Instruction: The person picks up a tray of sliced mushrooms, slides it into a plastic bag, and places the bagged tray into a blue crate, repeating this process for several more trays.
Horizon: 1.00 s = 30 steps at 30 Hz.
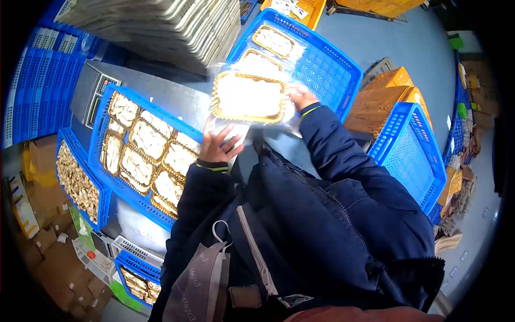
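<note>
While it is held up between both hands, the bagged tray [248, 97], a gold-rimmed tray of pale slices inside clear film, sits tilted above the near corner of the upper blue crate [327, 70]. The right hand [300, 99] is clamped on the film at the tray's right edge. The left hand [217, 147] has its fingers spread apart and pressed against the loose film below the tray's lower left corner. Both wrists emerge from dark blue jacket sleeves. Two further bagged trays [272, 41] lie in the upper blue crate, just beyond the held one. To the left, a filled blue crate [103, 115] rests tilted on a grey desk [179, 99] and carries rows of unbagged trays of the same slices. Left of that, another crate [64, 142] holds loose pieces. A stack of grey trays [171, 21] stands at the top. To the right are orange crates [386, 91] and an empty blue crate [410, 150].
</note>
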Tool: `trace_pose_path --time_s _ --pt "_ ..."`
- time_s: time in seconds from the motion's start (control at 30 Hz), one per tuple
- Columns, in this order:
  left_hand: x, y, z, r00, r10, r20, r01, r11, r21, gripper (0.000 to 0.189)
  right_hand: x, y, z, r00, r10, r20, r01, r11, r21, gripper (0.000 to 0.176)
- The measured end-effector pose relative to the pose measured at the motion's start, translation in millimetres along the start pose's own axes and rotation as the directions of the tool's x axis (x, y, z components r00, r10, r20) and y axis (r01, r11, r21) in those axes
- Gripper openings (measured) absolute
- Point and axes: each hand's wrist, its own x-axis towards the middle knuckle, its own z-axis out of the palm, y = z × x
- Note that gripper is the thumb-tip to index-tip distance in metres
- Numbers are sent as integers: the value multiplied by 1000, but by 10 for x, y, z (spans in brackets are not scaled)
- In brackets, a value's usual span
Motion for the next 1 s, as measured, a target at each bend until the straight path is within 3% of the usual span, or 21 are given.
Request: trace_pose_path --time_s 0.03,0.07,0.1,0.13,0.17,0.2,0.27,0.4,0.53,0.7,0.8,0.9,0.93,0.97,1.0 --pt "-20 16 -37 999 38 11 -39 999 29 45 -50 0 -177 983 118 -138 -71 949 308 27" --pt "-40 32 -73 997 76 21 -77 995 58 49 87 290 -637 987 -70 -148 83 993 79 27" --pt "-59 89 -107 999 36 -12 -37 999 -9 50 155 573 -1051 981 -48 -186 76 986 147 27" --pt "-87 169 -158 999 -5 -45 1 997 -77 50 113 732 -1301 936 56 -347 28 972 232 29" --pt "-122 261 -130 998 -48 -45 40 985 -166 47 431 1403 -2105 996 93 13 -92 931 353 34" --pt "-165 280 -191 997 -31 -73 21 990 -139 47 243 1235 -2037 919 189 -347 -68 941 331 34" --pt "-272 280 -307 992 6 -128 -16 997 -80 48 196 1231 -2110 809 269 -522 -95 937 335 35" --pt "-313 230 -381 998 70 9 -70 995 72 52 326 1411 -2204 708 319 -630 -130 936 328 36" --pt "-251 197 -378 998 30 -58 -24 995 98 61 512 1628 -2072 607 302 -735 -166 953 255 37" --pt "-214 169 -432 998 41 46 -38 997 -74 59 468 1791 -1783 450 183 -874 -281 958 56 39" --pt "-242 242 -376 977 136 162 -126 989 -74 57 448 1764 -1705 395 91 -914 -352 934 -59 40" --pt "-472 268 -481 985 165 47 -163 985 -54 54 473 1515 -1713 407 -11 -913 -325 933 -156 41" --pt "-602 259 -472 981 191 26 -191 981 -36 52 534 1406 -1699 453 -32 -891 -282 943 -177 41" --pt "-724 253 -454 976 217 6 -217 976 -17 51 815 1758 -2071 570 -232 -788 -200 891 -407 50" --pt "-844 244 -467 965 263 9 -264 964 18 49 946 1625 -1847 671 -331 -664 -10 891 -454 49"
